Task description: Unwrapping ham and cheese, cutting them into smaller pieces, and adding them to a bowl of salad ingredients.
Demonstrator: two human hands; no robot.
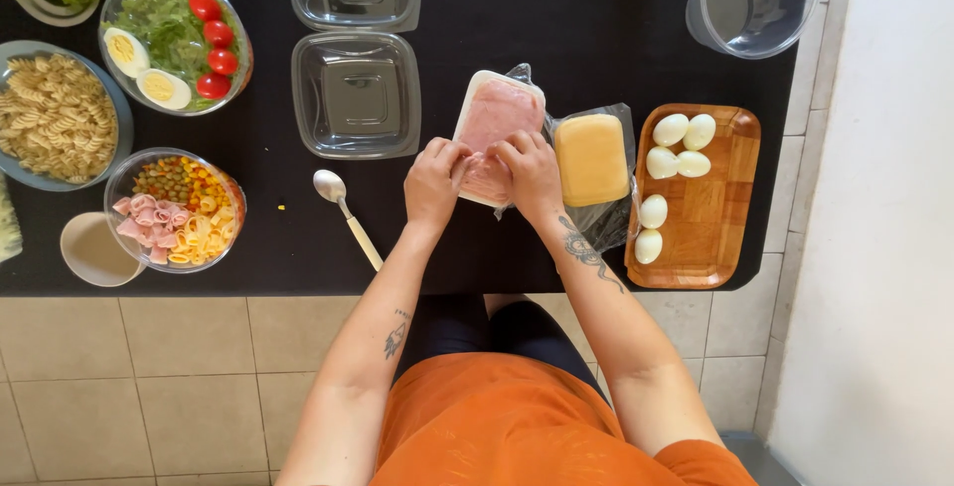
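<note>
Both hands meet on the tray of sliced ham [494, 120] mid-table, left hand [434, 183] beside right hand [529, 175]. Just right of it lies the cheese block [591, 158], then the wooden tray [717, 233] carrying peeled eggs [682, 146]. Left of the ham, a spoon [344, 211]; behind that, two empty containers [356, 93]; bowls far left

Two wrapped packs and two clear tubs on the black counter

A white tray of pink sliced ham [494, 118] in clear film lies mid-counter; just to its right a yellow cheese block [591, 159] sits on opened plastic wrap. Two empty square clear containers [356, 93] stand behind, towards the left.
</note>
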